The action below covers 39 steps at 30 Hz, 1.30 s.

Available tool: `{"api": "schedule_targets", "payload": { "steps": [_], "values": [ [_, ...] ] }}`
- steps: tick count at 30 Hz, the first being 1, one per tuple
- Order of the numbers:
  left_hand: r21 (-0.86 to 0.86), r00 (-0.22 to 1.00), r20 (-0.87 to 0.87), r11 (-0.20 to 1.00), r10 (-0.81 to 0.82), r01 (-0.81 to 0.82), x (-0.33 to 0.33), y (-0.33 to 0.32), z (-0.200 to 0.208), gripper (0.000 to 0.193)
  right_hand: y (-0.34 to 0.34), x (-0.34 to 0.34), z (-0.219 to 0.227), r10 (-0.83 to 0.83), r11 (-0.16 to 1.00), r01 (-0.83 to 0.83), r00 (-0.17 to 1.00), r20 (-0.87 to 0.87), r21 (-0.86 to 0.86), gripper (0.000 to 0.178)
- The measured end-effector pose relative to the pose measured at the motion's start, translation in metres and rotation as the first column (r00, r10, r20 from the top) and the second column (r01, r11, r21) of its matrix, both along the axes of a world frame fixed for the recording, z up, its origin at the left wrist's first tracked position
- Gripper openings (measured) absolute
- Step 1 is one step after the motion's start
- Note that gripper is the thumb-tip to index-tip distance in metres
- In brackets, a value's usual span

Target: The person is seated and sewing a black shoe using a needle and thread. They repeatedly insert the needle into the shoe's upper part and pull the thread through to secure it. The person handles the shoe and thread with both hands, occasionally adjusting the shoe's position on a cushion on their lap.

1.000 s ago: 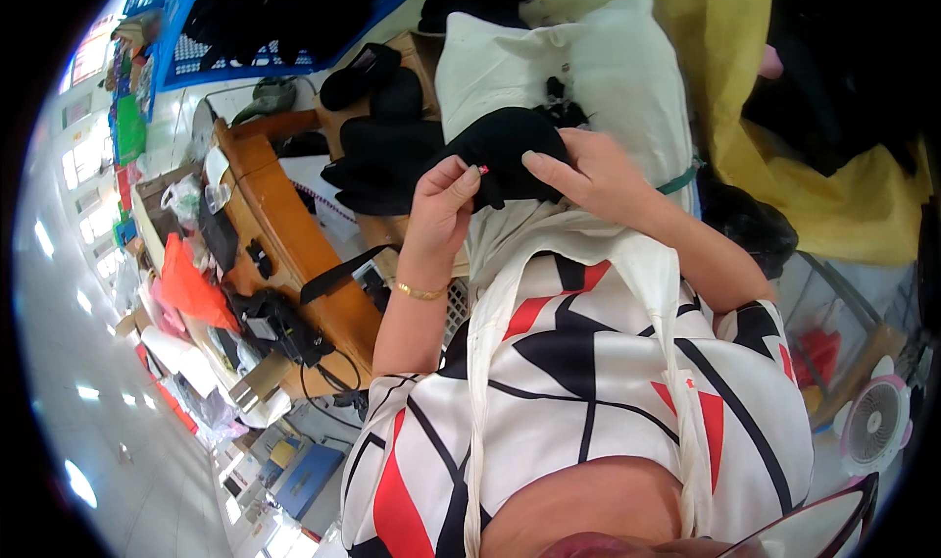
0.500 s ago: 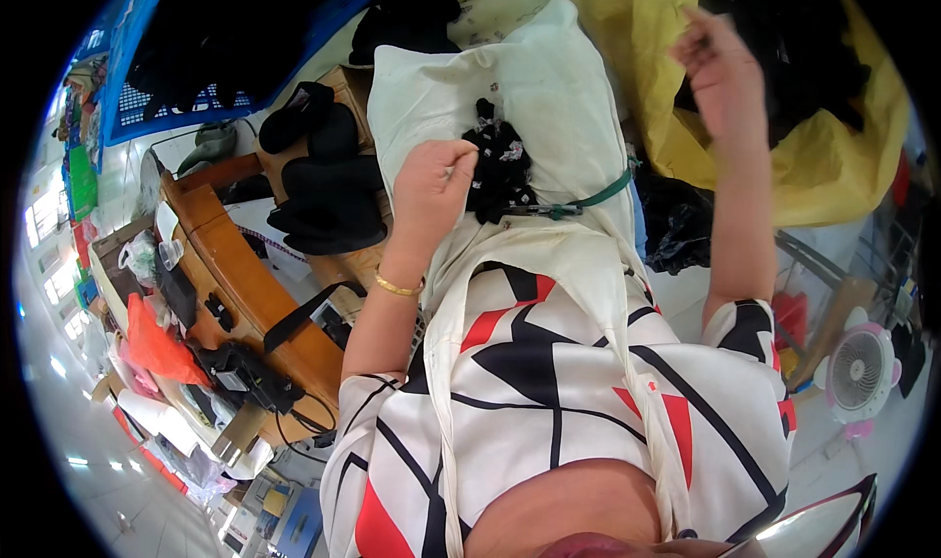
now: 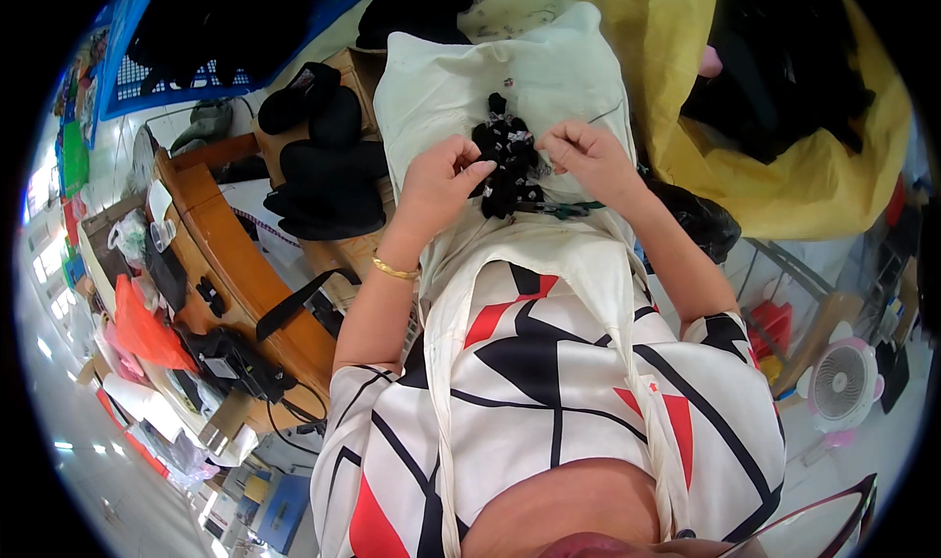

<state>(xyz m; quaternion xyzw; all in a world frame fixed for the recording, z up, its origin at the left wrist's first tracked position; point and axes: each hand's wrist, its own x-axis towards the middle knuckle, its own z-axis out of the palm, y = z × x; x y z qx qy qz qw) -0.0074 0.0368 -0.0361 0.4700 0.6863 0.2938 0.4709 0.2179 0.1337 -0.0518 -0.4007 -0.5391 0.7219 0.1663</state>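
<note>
Still early: both hands work at a small black beaded piece on the lap cloth.
Left hand pinches the left side of the black piece; right hand, fingers curled, touches its right side, grip unclear. It lies mid-cloth on the cream cloth; stacked black pieces wait beyond the cloth's left edge.

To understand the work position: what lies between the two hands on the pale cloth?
In the head view, a small black decorated piece lies between the left hand and right hand, on the pale cloth.
</note>
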Motion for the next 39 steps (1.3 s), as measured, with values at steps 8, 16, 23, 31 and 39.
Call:
{"api": "schedule_targets", "payload": {
  "steps": [8,16,23,31,39],
  "values": [
    [-0.084,0.845,0.437,0.949,0.308,-0.303,-0.004,-0.024,-0.010,0.010,-0.020,-0.029,0.016,0.156,0.959,-0.192,0.971,0.179,0.206,0.025],
    [-0.042,0.950,0.288,0.992,0.123,-0.115,0.007,-0.037,-0.023,0.032,-0.001,-0.016,-0.004,0.030,0.999,-0.030,0.999,0.023,0.016,0.017],
    [0.393,0.959,-0.277,0.918,0.059,0.056,0.000,-0.016,0.016,0.052,0.006,-0.019,0.020,0.162,0.909,-0.205,0.976,0.146,0.363,0.013],
    [0.047,0.967,0.254,0.999,-0.013,0.001,-0.009,-0.010,0.040,0.023,-0.007,-0.038,0.052,0.129,0.852,-0.126,0.991,0.030,0.508,0.015],
    [0.259,0.997,0.064,0.964,0.037,-0.053,0.001,-0.015,0.041,0.018,-0.017,-0.031,0.047,0.189,0.574,-0.161,0.980,0.061,0.803,0.017]
  ]
}}
